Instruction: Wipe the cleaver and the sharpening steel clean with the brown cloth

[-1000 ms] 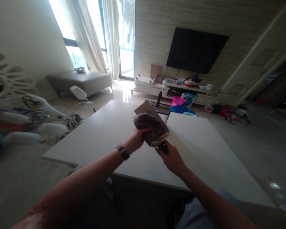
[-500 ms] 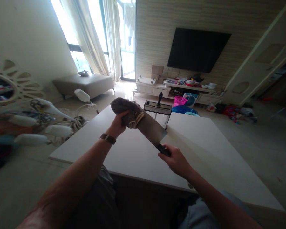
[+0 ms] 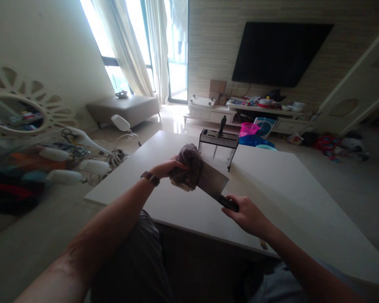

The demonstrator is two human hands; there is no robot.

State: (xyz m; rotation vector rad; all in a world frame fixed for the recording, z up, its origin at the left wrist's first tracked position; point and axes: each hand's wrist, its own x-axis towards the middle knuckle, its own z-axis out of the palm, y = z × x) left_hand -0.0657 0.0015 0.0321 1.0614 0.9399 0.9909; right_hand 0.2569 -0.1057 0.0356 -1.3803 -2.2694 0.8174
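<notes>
A cleaver (image 3: 213, 180) is held over the white table, its broad blade pointing up and left. My right hand (image 3: 248, 213) is closed round its black handle (image 3: 229, 203). My left hand (image 3: 170, 167) grips a bunched grey-brown cloth (image 3: 189, 166), which covers the far part of the blade. The fingers behind the cloth are partly hidden. Just beyond the blade, a knife block (image 3: 219, 145) with clear sides and a dark top stands on the table, and one black-handled knife (image 3: 222, 125) sticks up from it.
The white table (image 3: 278, 185) spreads out before me. A small yellowish-brown item (image 3: 263, 244) lies at its near edge by my right forearm. Left of the table are white lamp shades (image 3: 94, 166) and a round mirror (image 3: 15, 112). Behind stand a pink basket (image 3: 249, 128) and a low cabinet (image 3: 211, 113).
My left hand has moved the cloth along the blade toward the handle, and the cloth has turned in its grip. The right hand still holds the cleaver. The view has shifted slightly left.
</notes>
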